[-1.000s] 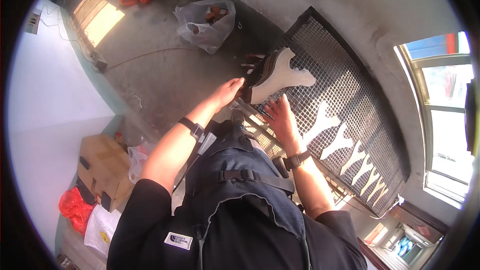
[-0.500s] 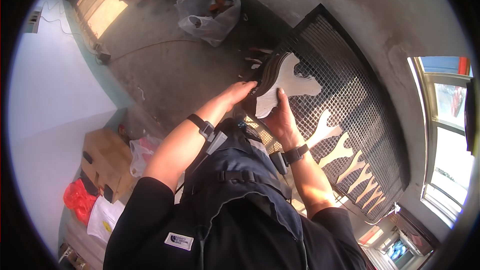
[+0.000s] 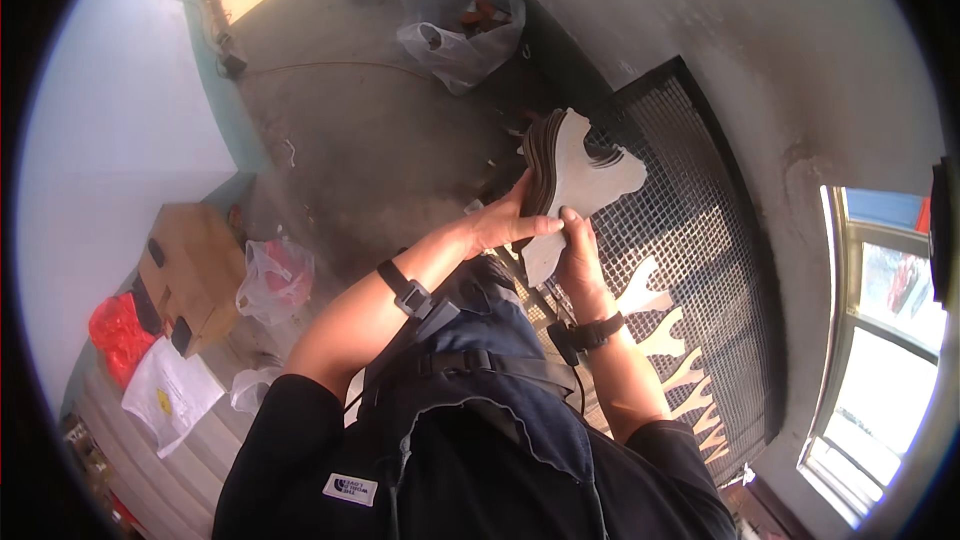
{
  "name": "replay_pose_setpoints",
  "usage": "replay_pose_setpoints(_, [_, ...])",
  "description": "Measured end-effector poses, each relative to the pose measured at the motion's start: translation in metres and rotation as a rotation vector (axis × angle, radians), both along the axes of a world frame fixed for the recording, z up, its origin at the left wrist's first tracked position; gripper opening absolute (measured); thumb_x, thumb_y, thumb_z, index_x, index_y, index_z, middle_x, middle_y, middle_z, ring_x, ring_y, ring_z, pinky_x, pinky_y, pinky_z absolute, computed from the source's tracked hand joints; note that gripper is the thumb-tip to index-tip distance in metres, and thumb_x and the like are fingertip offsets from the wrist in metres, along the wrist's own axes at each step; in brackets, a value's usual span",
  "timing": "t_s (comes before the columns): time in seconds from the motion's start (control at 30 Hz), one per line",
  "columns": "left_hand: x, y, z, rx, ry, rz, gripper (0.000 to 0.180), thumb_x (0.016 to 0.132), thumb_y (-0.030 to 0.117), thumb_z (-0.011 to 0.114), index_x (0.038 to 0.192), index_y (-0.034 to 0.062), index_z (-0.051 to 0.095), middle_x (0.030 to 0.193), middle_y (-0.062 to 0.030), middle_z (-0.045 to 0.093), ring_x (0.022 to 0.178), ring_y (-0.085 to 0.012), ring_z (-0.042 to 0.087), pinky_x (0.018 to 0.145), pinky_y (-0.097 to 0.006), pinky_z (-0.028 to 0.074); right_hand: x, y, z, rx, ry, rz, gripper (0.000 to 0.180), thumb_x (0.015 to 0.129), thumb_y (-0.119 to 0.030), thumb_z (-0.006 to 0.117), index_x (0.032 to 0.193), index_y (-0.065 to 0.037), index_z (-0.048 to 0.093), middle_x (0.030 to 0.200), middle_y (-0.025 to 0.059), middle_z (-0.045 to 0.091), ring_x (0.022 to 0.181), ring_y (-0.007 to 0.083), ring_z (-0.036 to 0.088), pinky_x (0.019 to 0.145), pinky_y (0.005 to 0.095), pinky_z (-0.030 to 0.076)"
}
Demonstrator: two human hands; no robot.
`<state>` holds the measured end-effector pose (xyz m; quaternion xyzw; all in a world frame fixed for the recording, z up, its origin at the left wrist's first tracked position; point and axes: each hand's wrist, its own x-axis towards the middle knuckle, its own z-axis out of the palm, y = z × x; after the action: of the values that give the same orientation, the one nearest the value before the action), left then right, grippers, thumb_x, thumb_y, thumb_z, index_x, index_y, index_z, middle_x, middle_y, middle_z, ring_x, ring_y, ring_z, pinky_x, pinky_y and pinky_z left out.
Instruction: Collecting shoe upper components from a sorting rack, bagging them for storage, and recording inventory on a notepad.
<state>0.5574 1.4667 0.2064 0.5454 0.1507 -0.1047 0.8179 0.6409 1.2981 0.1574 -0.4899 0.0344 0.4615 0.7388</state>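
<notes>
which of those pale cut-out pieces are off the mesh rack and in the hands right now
The stack of pale cut-outs, gripped between the left hand and right hand. The other cut-outs lie flat in a row on the mesh rack.

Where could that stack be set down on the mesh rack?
Both hands, left hand and right hand, grip the stack of cut pieces. The mesh rack is bare beyond the stack; its near end is crowded with pale cut pieces.

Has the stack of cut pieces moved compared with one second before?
Yes. The stack of cut pieces, held by both hands, has come up off the mesh rack toward the person.
</notes>
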Motion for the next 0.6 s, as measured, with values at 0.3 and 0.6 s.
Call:
replay_pose_setpoints(0.3, [-0.188, -0.008, 0.028, -0.068, -0.413, 0.919, 0.087, 0.076, 0.030, 0.086, 0.144, 0.0002, 0.041, 0.135, -0.0113, 0.055, 0.126, -0.0221, 0.053, 0.107, -0.039, 0.043, -0.116, 0.050, 0.076, 0.070, -0.590, 0.831, 0.065, 0.075, -0.021, 0.084, 0.130, 0.000, 0.056, 0.121, 0.0082, 0.062, 0.110, 0.0203, 0.060, 0.097, 0.0369, 0.048])
replay_pose_setpoints(0.6, [-0.447, -0.100, 0.041, 0.462, -0.459, 1.733, 0.125, 0.080, 0.035, 0.079, 0.156, 0.0024, -0.014, 0.163, -0.0213, 0.012, 0.152, -0.0308, 0.012, 0.122, -0.043, 0.013, -0.370, 0.073, 0.104, 0.165, -0.155, 1.342, 0.079, 0.077, -0.030, 0.075, 0.142, 0.000, 0.043, 0.134, 0.0147, 0.054, 0.124, 0.0276, 0.053, 0.106, 0.0405, 0.042])
